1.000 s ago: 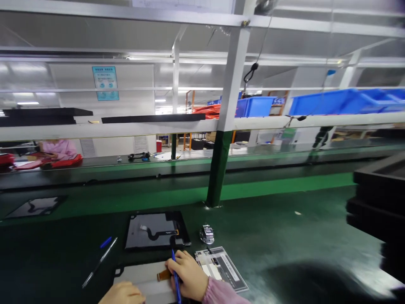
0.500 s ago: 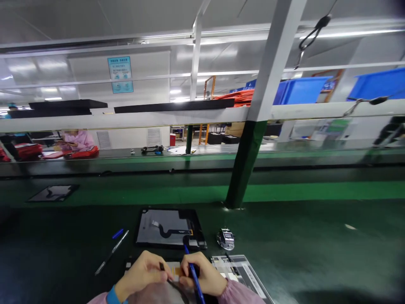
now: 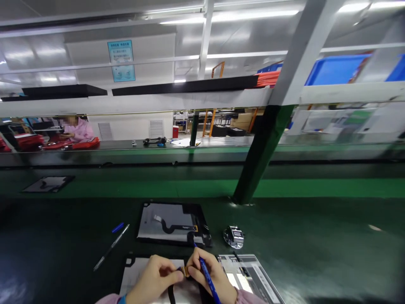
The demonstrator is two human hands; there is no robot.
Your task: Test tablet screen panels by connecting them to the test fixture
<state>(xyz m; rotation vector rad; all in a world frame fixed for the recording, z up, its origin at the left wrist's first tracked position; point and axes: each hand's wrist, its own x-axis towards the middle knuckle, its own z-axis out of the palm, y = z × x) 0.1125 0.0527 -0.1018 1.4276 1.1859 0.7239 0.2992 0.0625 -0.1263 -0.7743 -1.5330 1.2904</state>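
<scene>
Cannot see all of the near panel point(image 3: 130, 272), covered in part by the left hand point(image 3: 155, 277) and right hand point(image 3: 219, 276) and cut off by the bottom edge; cannot trace the black cable point(image 3: 171, 293) under the left fingers, nor follow the blue pen point(image 3: 208, 276) or labelled board point(image 3: 265, 282) past that edge; cannot read the blue poster point(image 3: 122, 61), its print too small and blurred

The left hand point(image 3: 153, 278) is turned inward, its thumb and forefinger drawn together in a pinch. The right hand point(image 3: 212, 276) is held just beside it, fingers curled, with fingertips nearly met.
</scene>
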